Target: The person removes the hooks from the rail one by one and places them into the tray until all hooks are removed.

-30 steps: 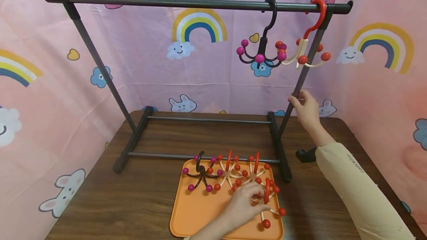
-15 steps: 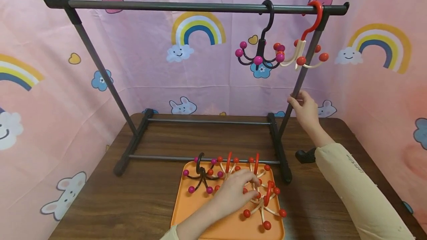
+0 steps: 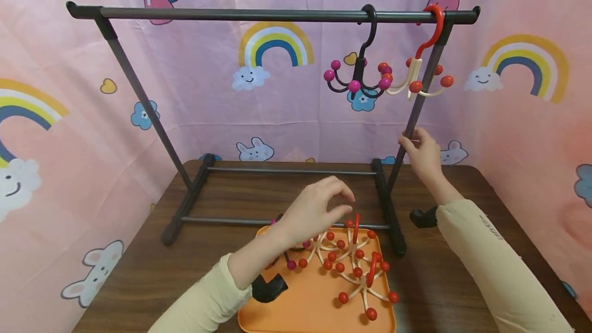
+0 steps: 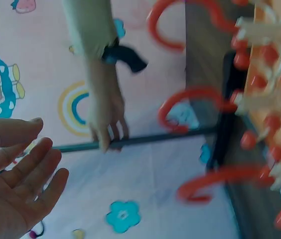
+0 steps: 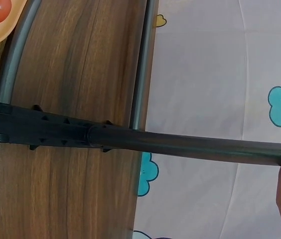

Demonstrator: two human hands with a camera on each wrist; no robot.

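Observation:
My left hand [image 3: 316, 209] hovers above the back of the orange tray [image 3: 300, 315], fingers loosely bent and holding nothing. In the left wrist view, this hand's thumb and fingers [image 4: 46, 172] stand apart. My right hand [image 3: 423, 155] grips the right post [image 3: 425, 86] of the dark metal rack, thumb in front. Three octopus-style hangers with red hooks, cream arms and red balls lie on the tray, one at its front right [image 3: 365, 289]. A black hanger with magenta balls [image 3: 291, 265] is there too, mostly hidden behind my left hand and wrist.
On the top rail [image 3: 231, 14] hang a black hanger [image 3: 358, 68] with magenta balls and a red-hooked cream hanger [image 3: 414, 71], near the right end. The rack's base bars [image 3: 291, 170] rest on the wooden table [image 3: 139, 281]. A patterned cloth [image 3: 203, 91] surrounds the table.
My left hand has let go of the front-right red-hooked hanger and moved up and back across the tray. My right hand has stayed on the post.

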